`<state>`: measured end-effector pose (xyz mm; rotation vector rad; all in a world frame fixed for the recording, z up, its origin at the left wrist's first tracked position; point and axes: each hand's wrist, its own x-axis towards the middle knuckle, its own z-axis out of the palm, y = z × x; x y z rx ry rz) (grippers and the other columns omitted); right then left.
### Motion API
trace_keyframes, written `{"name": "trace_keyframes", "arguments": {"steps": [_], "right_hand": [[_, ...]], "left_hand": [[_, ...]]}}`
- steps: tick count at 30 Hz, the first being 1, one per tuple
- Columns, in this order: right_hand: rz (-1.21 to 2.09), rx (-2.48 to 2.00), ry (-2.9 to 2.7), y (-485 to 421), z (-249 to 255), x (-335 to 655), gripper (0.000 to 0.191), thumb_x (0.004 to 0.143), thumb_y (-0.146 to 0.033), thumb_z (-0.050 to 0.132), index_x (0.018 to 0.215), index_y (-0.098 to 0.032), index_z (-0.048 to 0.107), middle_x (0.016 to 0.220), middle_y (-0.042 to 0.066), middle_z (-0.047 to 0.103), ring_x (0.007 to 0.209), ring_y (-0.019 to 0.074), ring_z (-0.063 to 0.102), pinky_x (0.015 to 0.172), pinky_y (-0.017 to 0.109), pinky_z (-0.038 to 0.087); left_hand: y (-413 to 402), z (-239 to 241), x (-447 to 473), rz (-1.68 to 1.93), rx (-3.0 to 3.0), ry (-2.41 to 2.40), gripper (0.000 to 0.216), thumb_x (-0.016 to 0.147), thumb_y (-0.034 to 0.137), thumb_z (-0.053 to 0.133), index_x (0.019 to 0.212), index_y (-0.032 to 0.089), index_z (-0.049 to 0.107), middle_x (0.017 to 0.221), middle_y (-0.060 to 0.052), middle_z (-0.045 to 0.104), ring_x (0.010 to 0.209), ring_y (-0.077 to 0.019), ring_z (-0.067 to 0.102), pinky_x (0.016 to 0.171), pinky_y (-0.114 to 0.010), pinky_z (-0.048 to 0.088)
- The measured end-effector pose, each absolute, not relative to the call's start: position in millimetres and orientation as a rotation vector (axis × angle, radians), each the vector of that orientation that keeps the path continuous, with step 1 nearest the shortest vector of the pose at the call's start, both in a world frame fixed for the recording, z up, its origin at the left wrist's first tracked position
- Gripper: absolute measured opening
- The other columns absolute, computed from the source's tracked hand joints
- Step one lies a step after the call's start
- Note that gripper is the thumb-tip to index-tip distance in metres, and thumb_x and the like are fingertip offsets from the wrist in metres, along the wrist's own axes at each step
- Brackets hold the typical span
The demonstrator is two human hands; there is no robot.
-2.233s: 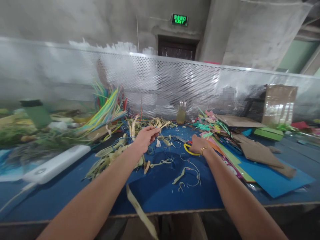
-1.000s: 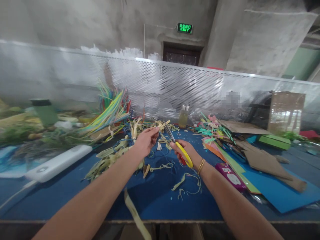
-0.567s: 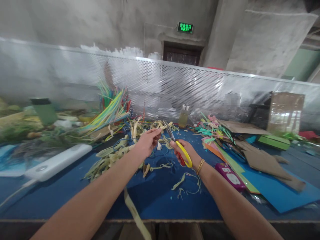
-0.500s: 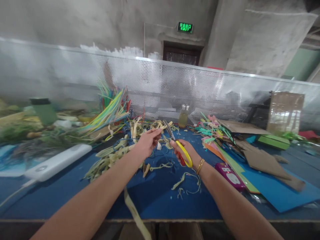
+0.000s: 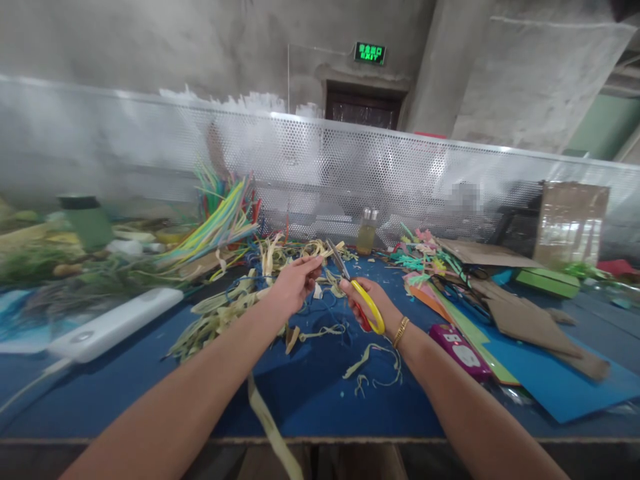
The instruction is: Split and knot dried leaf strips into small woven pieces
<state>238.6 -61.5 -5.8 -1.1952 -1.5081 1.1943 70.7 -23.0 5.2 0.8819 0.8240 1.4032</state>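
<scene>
My right hand [image 5: 369,300] grips a pair of scissors [image 5: 371,308] with yellow and red handles, its metal blades pointing up and away to the left. Close to the blades, my left hand [image 5: 300,280] is closed in a pinch; what lies between its fingertips is too small to make out. Dried pale-green husk strips [image 5: 220,320] are heaped beside and under my left forearm. Thin husk shreds [image 5: 373,367] lie in front of my right hand. One long husk strip [image 5: 270,423] hangs over the table's front edge.
On the blue table [image 5: 320,400] a white power strip [image 5: 117,325] lies left, near a green cup [image 5: 87,223] and colourful pipe cleaners [image 5: 220,220]. A glass bottle [image 5: 367,231] stands at the back. Right are a purple box [image 5: 460,352], cardboard [image 5: 530,323] and blue sheets [image 5: 565,393].
</scene>
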Motion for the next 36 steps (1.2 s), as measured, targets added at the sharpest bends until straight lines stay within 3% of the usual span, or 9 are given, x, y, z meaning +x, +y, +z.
{"name": "trace_keyframes", "arguments": {"steps": [15, 32, 36], "right_hand": [[1.168, -1.176, -1.538, -61, -10, 239, 0.046, 0.067, -0.064, 0.058, 0.071, -0.020, 0.046, 0.047, -0.007, 0.044, 0.029, 0.0068, 0.038, 0.026, 0.018, 0.031], [1.120, -1.176, -1.485, -60, -13, 237, 0.042, 0.066, -0.059, 0.063, 0.068, -0.020, 0.047, 0.044, -0.007, 0.043, 0.029, 0.0072, 0.038, 0.026, 0.018, 0.028], [1.091, -1.120, -1.363, -53, -16, 240, 0.041, 0.066, -0.058, 0.063, 0.078, -0.020, 0.053, 0.050, -0.005, 0.048, 0.034, 0.0075, 0.041, 0.031, 0.019, 0.032]], "left_hand": [[-23, 6, 72, 1.416, 0.837, 0.836, 0.026, 0.056, 0.023, 0.080, 0.072, 0.015, 0.060, 0.061, 0.004, 0.054, 0.055, -0.0050, 0.053, 0.042, -0.014, 0.031], [-18, 6, 68, 1.427, 0.833, 0.804, 0.028, 0.056, 0.024, 0.081, 0.074, 0.016, 0.061, 0.061, 0.003, 0.055, 0.054, -0.0047, 0.052, 0.042, -0.015, 0.030], [-18, 5, 68, 1.470, 0.849, 0.807, 0.030, 0.055, 0.025, 0.081, 0.074, 0.016, 0.060, 0.063, 0.003, 0.057, 0.055, -0.0052, 0.053, 0.043, -0.016, 0.031]]}}
